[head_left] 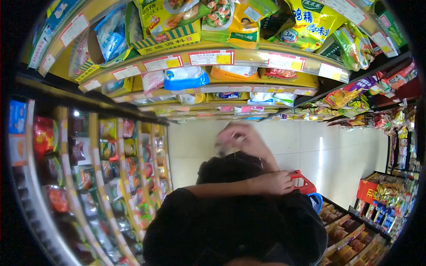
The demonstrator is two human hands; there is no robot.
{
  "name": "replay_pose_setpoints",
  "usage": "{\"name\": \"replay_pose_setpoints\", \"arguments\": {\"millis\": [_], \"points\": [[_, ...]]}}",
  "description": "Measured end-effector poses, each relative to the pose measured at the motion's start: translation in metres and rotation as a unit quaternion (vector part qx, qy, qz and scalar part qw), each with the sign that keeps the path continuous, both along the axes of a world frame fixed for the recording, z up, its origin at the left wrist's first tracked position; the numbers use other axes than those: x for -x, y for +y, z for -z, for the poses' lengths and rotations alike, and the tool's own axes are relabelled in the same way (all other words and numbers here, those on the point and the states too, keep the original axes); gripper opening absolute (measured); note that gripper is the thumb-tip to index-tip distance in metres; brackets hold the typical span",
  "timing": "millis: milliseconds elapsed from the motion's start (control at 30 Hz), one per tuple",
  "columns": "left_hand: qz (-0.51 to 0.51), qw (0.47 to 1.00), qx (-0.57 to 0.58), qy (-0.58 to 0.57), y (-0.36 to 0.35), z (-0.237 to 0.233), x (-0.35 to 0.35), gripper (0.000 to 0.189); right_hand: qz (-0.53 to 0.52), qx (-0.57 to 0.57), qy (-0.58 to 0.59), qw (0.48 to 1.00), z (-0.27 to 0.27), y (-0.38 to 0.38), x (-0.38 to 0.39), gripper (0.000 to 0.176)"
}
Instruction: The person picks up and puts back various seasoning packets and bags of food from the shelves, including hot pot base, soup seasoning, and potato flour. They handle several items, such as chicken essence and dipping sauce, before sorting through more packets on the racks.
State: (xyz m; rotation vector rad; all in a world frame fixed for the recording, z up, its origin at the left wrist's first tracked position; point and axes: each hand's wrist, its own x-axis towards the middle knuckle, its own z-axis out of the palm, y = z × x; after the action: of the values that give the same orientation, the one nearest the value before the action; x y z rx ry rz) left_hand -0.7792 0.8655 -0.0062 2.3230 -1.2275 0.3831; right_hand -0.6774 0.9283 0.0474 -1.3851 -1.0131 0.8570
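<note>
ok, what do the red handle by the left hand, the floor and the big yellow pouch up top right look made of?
Red handle: probably moulded plastic, smooth; even colour right through.
Floor: likely glazed or polished tile, glossy; joint lines and a bright reflected streak. Stone possible.
Yellow pouch: likely printed plastic film, shiny; creases and highlights.

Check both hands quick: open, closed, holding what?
Left hand: curled at a red plastic handle; grip can't be told.
Right hand: blurred; open, closed or holding something, can't be told.
</note>
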Motion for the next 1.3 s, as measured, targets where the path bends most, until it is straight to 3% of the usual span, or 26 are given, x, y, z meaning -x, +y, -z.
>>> {"name": "replay_pose_setpoints", "arguments": {"millis": [67,133,167,200,233,267,367,433,533,567,600,667,800,867,1100,1200,1300], "points": [[0.005,0.997,-0.023,-0.075,0.006,-0.026,-0.008,0.035,0.202,-0.036,-0.217,0.954,-0.052,-0.012,-0.021,0.021],[0.008,0.983,-0.072,-0.166,0.015,-0.047,-0.02,0.041,0.346,-0.153,-0.455,0.806,-0.092,-0.023,-0.05,0.021],[-0.059,0.966,-0.139,-0.21,0.018,-0.055,-0.012,0.044,0.394,-0.133,-0.506,0.756,-0.106,-0.031,-0.063,0.019],[-0.059,0.981,-0.052,-0.179,0.021,-0.057,-0.012,0.042,0.469,-0.146,-0.312,0.813,-0.12,-0.028,-0.057,0.02],[-0.056,0.987,0.035,-0.146,0.024,-0.058,-0.013,0.04,0.512,-0.155,-0.28,0.797,-0.132,-0.024,-0.064,0.023],[-0.052,0.985,0.119,-0.11,0.03,-0.059,-0.014,0.038,0.531,-0.13,-0.304,0.78,-0.142,-0.021,-0.071,0.029],[0.01,0.981,0.192,0.014,0.066,-0.073,-0.017,0.034,0.538,-0.072,-0.383,0.747,-0.151,-0.008,-0.095,0.039],[-0.058,0.963,0.258,0.044,0.087,-0.073,-0.015,0.016,0.54,-0.084,-0.402,0.735,-0.148,-0.006,-0.112,0.048],[-0.235,0.932,0.265,0.074,0.133,-0.066,-0.019,0.015,0.556,-0.039,-0.402,0.727,-0.166,-0.008,-0.113,0.05],[-0.278,0.911,0.285,0.111,0.146,-0.064,-0.02,0.015,0.547,-0.032,-0.459,0.699,-0.165,-0.01,-0.119,0.056],[-0.319,0.886,0.304,0.148,0.157,-0.061,-0.021,0.015,0.542,-0.027,-0.442,0.714,-0.165,-0.008,-0.12,0.056],[-0.354,0.866,0.313,0.16,0.173,-0.048,-0.022,0.014,0.531,-0.015,-0.409,0.742,-0.164,-0.005,-0.12,0.056],[-0.364,0.835,0.356,0.21,0.17,-0.036,-0.019,0.014,0.524,-0.115,-0.396,0.745,-0.154,-0.001,-0.141,0.05],[-0.352,0.836,0.363,0.215,0.165,-0.033,-0.019,0.014,0.508,-0.163,-0.359,0.766,-0.151,-0.003,-0.149,0.044],[-0.386,0.81,0.408,0.169,0.177,-0.055,-0.034,0.016,0.525,-0.312,-0.285,0.739,-0.152,-0.001,-0.151,0.022],[-0.39,0.816,0.419,0.082,0.189,-0.084,-0.054,0.018,0.529,-0.344,-0.264,0.729,-0.136,-0.004,-0.162,0.022],[-0.389,0.829,0.401,0.009,0.193,-0.124,-0.075,0.019,0.543,-0.287,-0.303,0.729,-0.138,-0.008,-0.167,0.025]]}}
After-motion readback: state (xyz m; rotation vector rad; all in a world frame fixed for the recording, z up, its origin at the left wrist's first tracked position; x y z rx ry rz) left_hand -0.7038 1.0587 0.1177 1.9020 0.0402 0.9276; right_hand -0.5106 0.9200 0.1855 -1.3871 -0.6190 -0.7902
